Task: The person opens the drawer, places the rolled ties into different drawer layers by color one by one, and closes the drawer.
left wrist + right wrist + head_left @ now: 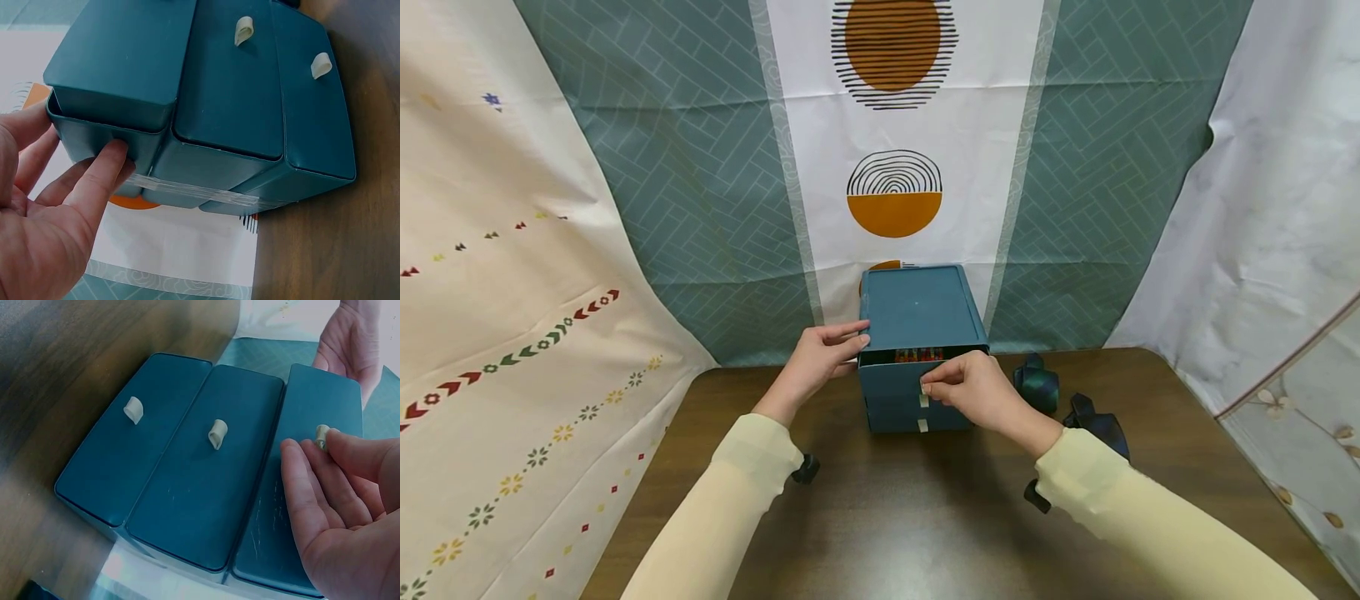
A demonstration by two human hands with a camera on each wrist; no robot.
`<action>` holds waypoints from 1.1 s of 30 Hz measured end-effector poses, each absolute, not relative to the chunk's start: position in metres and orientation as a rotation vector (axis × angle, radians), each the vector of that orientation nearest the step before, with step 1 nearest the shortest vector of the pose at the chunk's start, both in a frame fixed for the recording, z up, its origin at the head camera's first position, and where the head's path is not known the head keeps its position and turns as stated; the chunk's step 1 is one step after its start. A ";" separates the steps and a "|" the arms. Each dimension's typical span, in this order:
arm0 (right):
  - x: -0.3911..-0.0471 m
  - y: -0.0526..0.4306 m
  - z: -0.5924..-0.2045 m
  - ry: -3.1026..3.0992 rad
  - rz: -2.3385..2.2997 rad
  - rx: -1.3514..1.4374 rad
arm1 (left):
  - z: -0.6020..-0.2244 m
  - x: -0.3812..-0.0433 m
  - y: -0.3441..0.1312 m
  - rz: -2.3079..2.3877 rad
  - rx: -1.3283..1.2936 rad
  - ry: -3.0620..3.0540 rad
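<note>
A teal cabinet with three stacked drawers (917,308) stands at the table's back. Its top drawer (119,109) sticks out a little. Through the gap in the head view, small multicoloured contents (917,355) show, too small to identify. My right hand (973,387) pinches the top drawer's cream pull tab (322,435) between thumb and fingers. Against the cabinet's upper left edge rests my left hand (823,354), fingers fairly straight, touching its side and top. The middle tab (217,434) and bottom tab (134,409) hang free on their drawers.
To the cabinet's right lie a dark green-and-black object (1037,385) and a black one (1097,425), kinds unclear. A patterned curtain (895,125) hangs behind the cabinet. The brown wooden table (895,517) stretches in front.
</note>
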State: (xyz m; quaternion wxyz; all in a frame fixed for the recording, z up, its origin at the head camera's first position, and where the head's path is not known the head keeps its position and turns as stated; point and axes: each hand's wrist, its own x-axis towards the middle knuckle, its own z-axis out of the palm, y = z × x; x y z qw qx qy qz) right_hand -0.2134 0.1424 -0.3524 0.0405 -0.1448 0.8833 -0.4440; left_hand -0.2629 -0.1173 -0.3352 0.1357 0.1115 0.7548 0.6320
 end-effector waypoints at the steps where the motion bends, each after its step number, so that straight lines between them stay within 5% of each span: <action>1: -0.214 0.142 -0.352 2.711 -1.358 -0.444 | -0.335 -0.263 -0.117 1.827 0.322 2.189; 33: -0.228 0.141 -0.362 2.801 -1.381 -0.444 | -0.355 -0.273 -0.117 1.865 0.331 2.241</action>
